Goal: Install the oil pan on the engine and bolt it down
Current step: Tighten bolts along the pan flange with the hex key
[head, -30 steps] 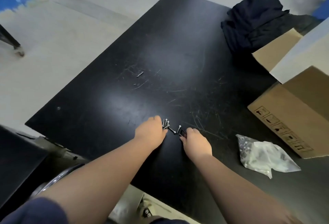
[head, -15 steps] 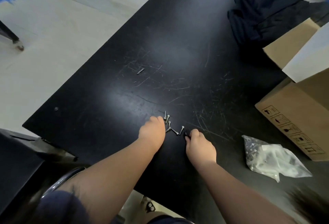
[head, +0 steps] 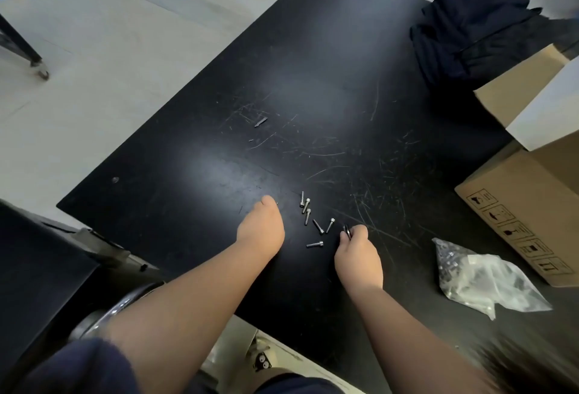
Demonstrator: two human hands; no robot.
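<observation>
Resting on the black counter (head: 313, 49), both hands frame a loose scatter of six small silver bolts (head: 308, 216), which lie flat on the scratched surface and point different ways.

The left hand (head: 260, 230) sits just left of the bolts, apart from them. Its back faces up and its fingers are curled under against the counter. Whether anything is tucked inside them cannot be told from this angle.

The right hand (head: 358, 257) sits just right of the bolts, its fingers bent in close. Thumb and fingertips pinch a small dark part (head: 346, 231) that looks like one or two thin rings. The part is held at the counter surface, close beside the nearest bolt but not touching it. One bolt lies alone on the near side of the scatter, between the two wrists.

Further right of the bolts, well past the right hand, a crumpled clear plastic bag (head: 482, 281) with small metal hardware inside lies on the counter. Beyond it stands an open cardboard box (head: 526, 215) with handling symbols printed on its side. Far from the bolts, at the counter's far right corner, lies a bundled dark cloth (head: 476, 27). Left of the counter is pale floor (head: 109, 64).
</observation>
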